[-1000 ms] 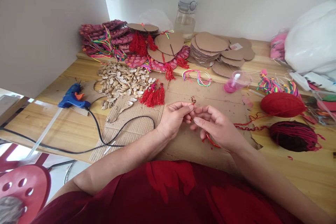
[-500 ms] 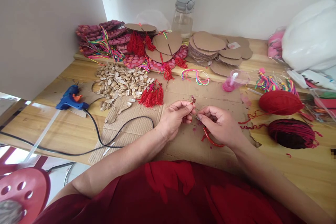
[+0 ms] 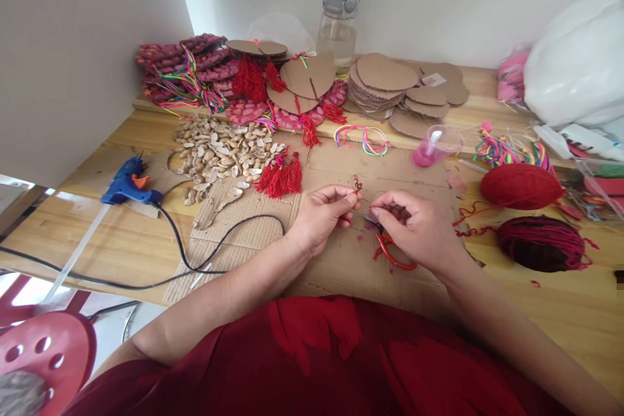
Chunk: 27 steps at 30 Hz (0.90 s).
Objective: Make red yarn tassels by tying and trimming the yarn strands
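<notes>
Between thumb and fingers, my left hand pinches a short piece of dark red yarn whose curly end sticks up above the fingertips. My right hand is closed in a pinch just to its right; whatever lies between those fingertips is too small to make out. Partly under the right hand, scissors with orange-red handles rest on the cardboard sheet. A ball of red yarn and a dark red and maroon ball sit to the right, each with a loose strand trailing toward my right hand.
A blue glue gun stands at left, its black cord looping over the cardboard. Peanut shells and red tassels lie ahead. Behind are cardboard discs, a water bottle and a cup of pink liquid.
My right hand has moved slightly right, away from my left, and the gap between them has widened. More of the scissors shows now. The left hand keeps its pinch on the yarn.
</notes>
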{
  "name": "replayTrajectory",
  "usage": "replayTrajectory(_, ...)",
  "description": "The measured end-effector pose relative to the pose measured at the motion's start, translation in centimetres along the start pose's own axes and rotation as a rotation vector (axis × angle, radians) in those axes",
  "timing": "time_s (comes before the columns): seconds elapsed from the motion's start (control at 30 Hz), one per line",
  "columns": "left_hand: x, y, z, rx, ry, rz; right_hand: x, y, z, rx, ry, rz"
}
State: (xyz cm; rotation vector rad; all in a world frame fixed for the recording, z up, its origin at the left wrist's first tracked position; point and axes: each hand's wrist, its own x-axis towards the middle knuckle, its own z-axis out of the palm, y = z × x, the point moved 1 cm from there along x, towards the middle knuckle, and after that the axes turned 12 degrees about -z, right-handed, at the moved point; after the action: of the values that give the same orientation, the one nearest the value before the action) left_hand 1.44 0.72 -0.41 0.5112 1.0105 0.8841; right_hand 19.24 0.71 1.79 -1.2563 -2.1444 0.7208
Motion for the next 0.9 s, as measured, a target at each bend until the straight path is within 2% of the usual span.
replayTrajectory(0.23,0.2,0.0,-0.1,0.132,0.100,0.149,-0.2,-0.2,0.3,-0.011,-0.023,-0.109)
replayTrajectory(0.5,0.0,0.4,-0.2,0.388,0.153,0.269,-0.3,-1.0,-0.3,-0.050,-0.029,-0.182)
replayTrajectory(0.7,-0.2,0.5,-0.3,0.595,0.181,0.315,0.1,-1.4,-1.6,-0.251,-0.031,-0.385)
replayTrajectory(0.9,-0.2,0.5,-0.4,0.695,0.189,0.358,0.4,-2.3,-3.3,-0.306,-0.098,-0.362)
